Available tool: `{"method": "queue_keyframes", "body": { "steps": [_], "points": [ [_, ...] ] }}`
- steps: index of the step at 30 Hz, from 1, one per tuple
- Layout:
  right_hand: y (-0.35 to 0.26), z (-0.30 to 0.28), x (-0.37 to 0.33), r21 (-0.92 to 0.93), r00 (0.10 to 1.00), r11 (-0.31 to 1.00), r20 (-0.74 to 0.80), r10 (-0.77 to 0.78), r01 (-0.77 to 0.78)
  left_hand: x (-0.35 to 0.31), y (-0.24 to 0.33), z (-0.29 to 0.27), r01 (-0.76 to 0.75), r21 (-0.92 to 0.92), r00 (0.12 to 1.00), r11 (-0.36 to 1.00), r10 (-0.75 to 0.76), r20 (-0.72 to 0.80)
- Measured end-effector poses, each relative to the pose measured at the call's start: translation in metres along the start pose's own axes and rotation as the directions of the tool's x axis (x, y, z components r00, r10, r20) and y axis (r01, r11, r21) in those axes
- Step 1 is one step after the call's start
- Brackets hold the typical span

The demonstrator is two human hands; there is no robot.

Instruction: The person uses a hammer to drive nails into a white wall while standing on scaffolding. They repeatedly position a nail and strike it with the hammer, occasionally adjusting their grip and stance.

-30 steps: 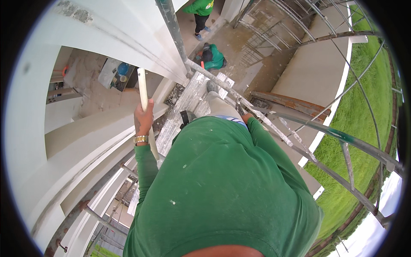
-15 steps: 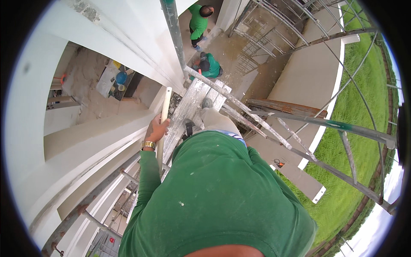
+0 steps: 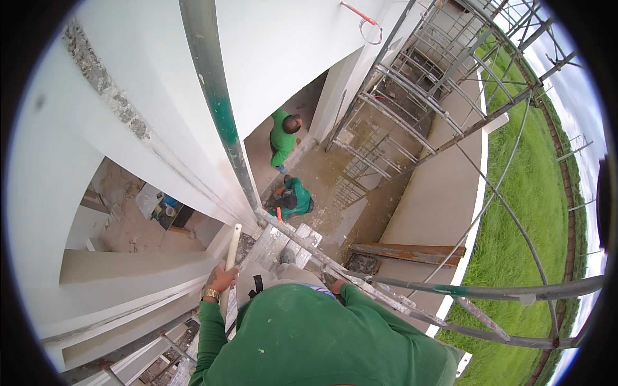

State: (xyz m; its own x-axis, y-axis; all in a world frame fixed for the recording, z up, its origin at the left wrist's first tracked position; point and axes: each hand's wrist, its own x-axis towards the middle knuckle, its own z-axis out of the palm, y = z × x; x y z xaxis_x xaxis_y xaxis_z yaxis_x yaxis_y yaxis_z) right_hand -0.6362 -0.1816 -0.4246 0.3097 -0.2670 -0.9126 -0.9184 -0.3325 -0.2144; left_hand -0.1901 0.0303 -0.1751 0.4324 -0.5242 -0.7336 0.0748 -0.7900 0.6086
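Note:
My left hand (image 3: 222, 279), with a gold-coloured watch at the wrist, is closed around a long, pale, straight bar (image 3: 233, 248). The bar stands tilted, its upper end above my fist and its lower part running down beside my forearm. On the other side of my body, my right hand (image 3: 336, 287) shows partly, close to the scaffold rail (image 3: 370, 283). Its fingers are too small and hidden to read. Beneath me, my shoe (image 3: 287, 256) rests on the pale, stained scaffold planks (image 3: 269, 246).
Below, one person in green (image 3: 283, 137) stands at a doorway and another (image 3: 295, 197) crouches. A scaffold post (image 3: 215, 90) rises by the white wall (image 3: 277, 38). At left, a wall opening (image 3: 138, 212) shows a lower floor. Scaffolding and grass (image 3: 515, 212) lie right.
My view has tilted up and further out, so the people and planks sit lower in the picture. My right hand has come into sight; my left hand still grips the bar.

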Motion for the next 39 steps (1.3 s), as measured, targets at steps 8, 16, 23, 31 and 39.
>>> {"method": "queue_keyframes", "body": {
  "steps": [8,16,23,31,39],
  "points": [
    [-0.030,-0.077,0.000,0.328,0.986,0.944,0.160,-0.039,-0.016,0.023,-0.039,0.017,0.112,-0.154,0.994,0.982,-0.114,0.000],
    [-0.032,-0.073,0.023,-0.253,0.923,0.907,-0.107,-0.370,0.335,0.018,-0.014,-0.042,-0.276,0.004,0.872,0.961,0.252,-0.419],
    [-0.258,-0.198,-0.146,0.089,0.865,0.890,-0.299,-0.404,0.447,-0.014,0.084,-0.112,-0.498,0.085,0.557,0.863,0.394,-0.731],
    [-0.387,-0.251,-0.203,0.403,0.694,0.566,-0.405,-0.595,0.720,0.020,0.131,-0.153,-0.538,0.123,0.534,0.834,0.450,-0.716],
    [-0.462,-0.284,-0.234,0.181,0.311,0.253,-0.515,-0.799,0.950,0.029,0.131,-0.142,-0.608,0.009,0.551,0.794,0.430,-0.715]
  ]
}}
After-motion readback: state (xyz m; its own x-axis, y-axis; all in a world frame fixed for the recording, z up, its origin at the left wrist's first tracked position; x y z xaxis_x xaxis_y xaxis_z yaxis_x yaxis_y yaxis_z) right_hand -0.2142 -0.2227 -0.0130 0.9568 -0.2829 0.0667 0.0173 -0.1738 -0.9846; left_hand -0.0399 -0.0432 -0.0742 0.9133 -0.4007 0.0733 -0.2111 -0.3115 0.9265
